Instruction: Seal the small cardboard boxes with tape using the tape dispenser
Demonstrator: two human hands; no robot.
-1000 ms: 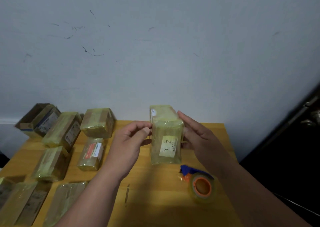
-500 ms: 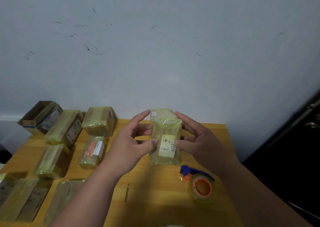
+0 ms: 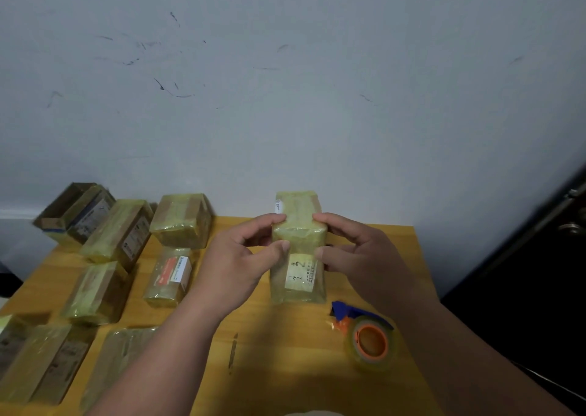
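On the wooden table [image 3: 285, 368], taped boxes [image 3: 180, 219] beneath scuffed wall [image 3: 285, 82]

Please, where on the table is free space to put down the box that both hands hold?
Bare wood lies under the held box, between the left hand and the tape dispenser, toward the near edge. The table left side is crowded with taped boxes.
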